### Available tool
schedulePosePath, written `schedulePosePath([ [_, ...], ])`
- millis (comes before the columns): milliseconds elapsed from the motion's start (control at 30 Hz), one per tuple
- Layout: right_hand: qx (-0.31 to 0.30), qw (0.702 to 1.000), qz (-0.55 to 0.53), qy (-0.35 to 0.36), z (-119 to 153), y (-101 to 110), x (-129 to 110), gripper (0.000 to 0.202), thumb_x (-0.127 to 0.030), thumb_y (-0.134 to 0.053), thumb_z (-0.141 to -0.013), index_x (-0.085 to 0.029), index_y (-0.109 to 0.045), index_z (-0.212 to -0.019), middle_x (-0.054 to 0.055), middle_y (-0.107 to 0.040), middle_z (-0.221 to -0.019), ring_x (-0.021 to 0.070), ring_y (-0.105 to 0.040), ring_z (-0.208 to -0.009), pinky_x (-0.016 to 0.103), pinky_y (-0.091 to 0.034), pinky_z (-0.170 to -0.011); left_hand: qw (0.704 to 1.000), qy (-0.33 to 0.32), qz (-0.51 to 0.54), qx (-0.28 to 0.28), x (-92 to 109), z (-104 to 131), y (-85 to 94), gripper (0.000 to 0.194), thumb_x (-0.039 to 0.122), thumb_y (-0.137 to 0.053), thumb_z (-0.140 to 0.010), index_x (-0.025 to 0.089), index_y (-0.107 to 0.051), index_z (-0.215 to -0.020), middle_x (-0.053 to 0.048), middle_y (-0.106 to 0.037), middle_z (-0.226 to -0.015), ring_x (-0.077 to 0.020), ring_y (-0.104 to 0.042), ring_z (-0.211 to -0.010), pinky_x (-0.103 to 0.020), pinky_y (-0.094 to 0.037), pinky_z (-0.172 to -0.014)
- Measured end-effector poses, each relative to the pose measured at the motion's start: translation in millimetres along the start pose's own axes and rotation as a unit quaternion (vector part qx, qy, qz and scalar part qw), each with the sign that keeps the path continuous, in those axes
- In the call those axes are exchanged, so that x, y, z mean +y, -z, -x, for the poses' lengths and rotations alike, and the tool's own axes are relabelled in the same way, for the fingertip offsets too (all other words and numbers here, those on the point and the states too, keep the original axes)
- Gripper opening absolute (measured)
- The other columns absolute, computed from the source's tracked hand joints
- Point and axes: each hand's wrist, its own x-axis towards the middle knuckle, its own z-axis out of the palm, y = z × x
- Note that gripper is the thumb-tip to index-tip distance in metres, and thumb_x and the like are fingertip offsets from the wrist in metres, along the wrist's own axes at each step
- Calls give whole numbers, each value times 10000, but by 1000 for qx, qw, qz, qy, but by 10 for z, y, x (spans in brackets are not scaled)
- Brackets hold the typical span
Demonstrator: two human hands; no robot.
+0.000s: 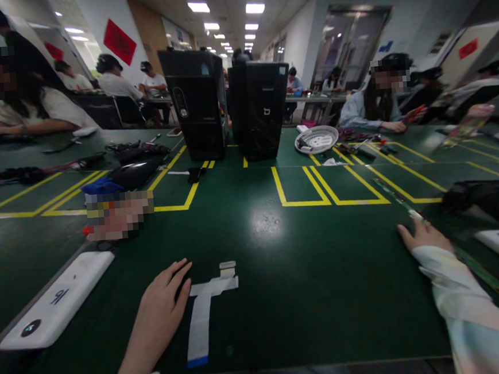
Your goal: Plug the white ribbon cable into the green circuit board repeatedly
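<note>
My left hand point(165, 300) rests on the green table with its fingers stretched out and nothing in its grasp. Its fingertips are beside, perhaps touching, a white flat ribbon cable point(200, 323) with a blue end and a small connector point(227, 265). Over on the right, my right hand point(428, 235) lies across a long, thin green circuit board strip point(483, 269). The thumb is spread away from the other fingers, which are partly foreshortened over the strip. Part of the strip is hidden beneath the hand and sleeve.
White power bank-like devices point(73, 287) lie at both sides. Two black computer towers point(260, 108) stand at the back. A white basket point(316, 139), cables point(134, 150) and yellow tape outlines point(306, 203) are beyond my hands. Another person's blurred hand point(118, 217) is at left; other people sit around.
</note>
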Motion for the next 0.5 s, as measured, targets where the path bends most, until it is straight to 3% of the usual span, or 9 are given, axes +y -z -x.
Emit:
schedulePosePath([
  [267, -25, 1000, 1, -5, 64, 54, -9, 724, -534, -224, -915, -41, -414, -1411, 279, -476, -1355, 382, -469, -1251, 490, -402, -1001, 1000, 6, -8, -15, 5, 8, 3, 493, 440, -362, -933, 174, -575, -1289, -123, -573, -1343, -290, -530, -1230, -505, -448, -1009],
  [500, -19, 997, 9, 77, 355, -6, 237, 806, -573, -192, -859, 14, -480, -1330, 316, -516, -1287, 404, -523, -1195, 473, -417, -1008, 1000, 10, -13, -22, 37, 13, 11, 489, 434, -365, -936, 180, -560, -1306, -126, -560, -1360, -292, -527, -1235, -508, -448, -1007],
])
